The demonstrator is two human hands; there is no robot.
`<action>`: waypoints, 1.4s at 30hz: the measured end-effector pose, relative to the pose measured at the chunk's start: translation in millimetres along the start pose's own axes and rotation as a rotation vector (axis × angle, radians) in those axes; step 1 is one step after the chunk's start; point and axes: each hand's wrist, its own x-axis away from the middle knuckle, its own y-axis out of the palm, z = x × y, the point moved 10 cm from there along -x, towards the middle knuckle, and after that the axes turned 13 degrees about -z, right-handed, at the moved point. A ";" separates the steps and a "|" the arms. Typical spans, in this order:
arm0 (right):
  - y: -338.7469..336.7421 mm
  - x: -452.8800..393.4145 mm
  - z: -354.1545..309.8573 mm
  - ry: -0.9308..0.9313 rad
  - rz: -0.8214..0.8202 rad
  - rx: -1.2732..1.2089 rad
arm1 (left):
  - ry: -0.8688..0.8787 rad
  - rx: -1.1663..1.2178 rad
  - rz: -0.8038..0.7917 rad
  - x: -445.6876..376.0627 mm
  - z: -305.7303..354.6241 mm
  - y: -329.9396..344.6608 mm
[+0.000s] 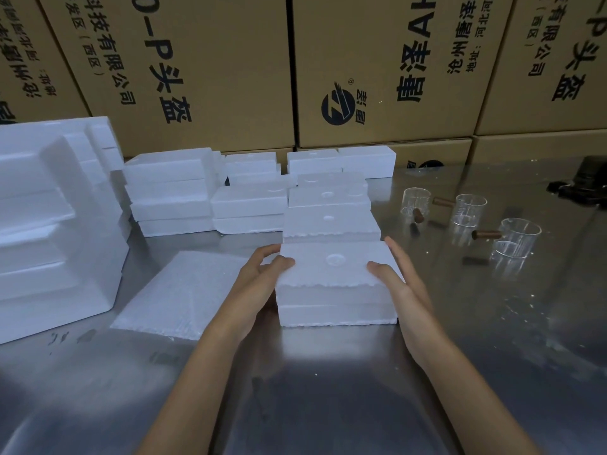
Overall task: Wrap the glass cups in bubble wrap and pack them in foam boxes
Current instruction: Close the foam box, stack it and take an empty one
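Both hands grip a closed foam box (335,284) at the centre of the counter (328,389): the left hand (259,284) and right hand (404,284) curl their fingers over its opposite sides. Bubble wrap (177,297) lies flat just left of it. Three glass cups (469,211) stand toward the counter's right rear, well apart from the box.

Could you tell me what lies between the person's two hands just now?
In the head view, a closed foam box sits between the left hand and right hand.
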 end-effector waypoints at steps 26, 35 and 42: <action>-10.0 -8.6 -6.3 -0.137 0.146 0.213 | 0.215 -0.297 0.140 9.0 22.3 35.2; -0.9 -14.6 0.3 -0.117 0.052 0.328 | 0.226 -0.274 0.180 2.9 21.8 30.2; -30.1 -18.3 9.0 -0.036 0.202 -0.075 | 0.257 -0.202 0.183 8.2 27.8 26.4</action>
